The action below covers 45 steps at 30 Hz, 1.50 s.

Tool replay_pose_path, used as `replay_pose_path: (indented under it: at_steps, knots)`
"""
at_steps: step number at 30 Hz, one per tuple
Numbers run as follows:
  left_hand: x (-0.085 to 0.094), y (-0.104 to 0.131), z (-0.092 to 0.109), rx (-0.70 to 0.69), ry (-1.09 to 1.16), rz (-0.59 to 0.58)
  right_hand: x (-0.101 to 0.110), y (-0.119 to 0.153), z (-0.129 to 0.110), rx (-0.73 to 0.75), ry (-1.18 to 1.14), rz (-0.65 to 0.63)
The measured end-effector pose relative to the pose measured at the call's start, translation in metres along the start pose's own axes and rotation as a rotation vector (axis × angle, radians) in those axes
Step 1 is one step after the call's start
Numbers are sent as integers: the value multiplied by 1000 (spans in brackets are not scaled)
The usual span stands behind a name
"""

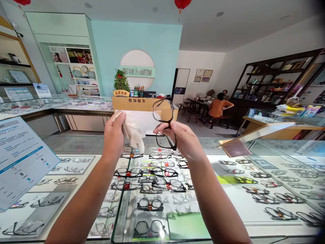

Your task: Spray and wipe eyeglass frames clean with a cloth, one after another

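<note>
My left hand (114, 135) is closed on a pale cleaning cloth (135, 134), which hangs limp from the fingers. To its right, my right hand (186, 139) pinches a pair of dark-framed eyeglasses (175, 137) at the middle of the frame. The glasses are turned on end, one lens above the fingers and the other below. Cloth and glasses are apart, both held up over the glass display case. Beneath them, several eyeglasses (164, 172) are set out in rows inside the case.
A printed sheet (22, 162) stands at the left, and a tilted mirror (236, 147) rests on the counter at the right. A green pad (188, 225) lies in the case. Farther back are a wooden cashier desk (142, 103) and a seated person in orange (218, 107).
</note>
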State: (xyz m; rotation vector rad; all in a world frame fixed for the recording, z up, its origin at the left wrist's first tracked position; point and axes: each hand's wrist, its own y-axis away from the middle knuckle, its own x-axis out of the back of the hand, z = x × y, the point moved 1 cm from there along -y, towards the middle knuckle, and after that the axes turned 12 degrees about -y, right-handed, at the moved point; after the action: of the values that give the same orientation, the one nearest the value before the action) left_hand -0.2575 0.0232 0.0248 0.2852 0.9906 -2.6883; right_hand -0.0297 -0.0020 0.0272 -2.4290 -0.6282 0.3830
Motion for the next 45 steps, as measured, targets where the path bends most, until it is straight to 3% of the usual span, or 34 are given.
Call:
replay_pose_path:
  at_steps: [6,10,15,17,24,40,45]
  knots:
    - [8,1,11,-104,-167,-94,-1,4,-9,-99,117,-208]
    - [18,4,14,-326,-432,-134,0,3,-14,-110,137,-278]
    - [25,8,21,-521,-530,-482,5,6,-22,-163,160,-315]
    - [26,8,26,-629,-584,-541,5,8,-26,-180,171,-342]
    - [20,9,36,-893,-702,-521,6,14,-35,-224,256,-375]
    - [19,9,32,-1008,-761,-476,1,23,-45,-215,432,-427]
    - [19,10,30,-998,-720,-518,-2,24,-47,-194,421,-441]
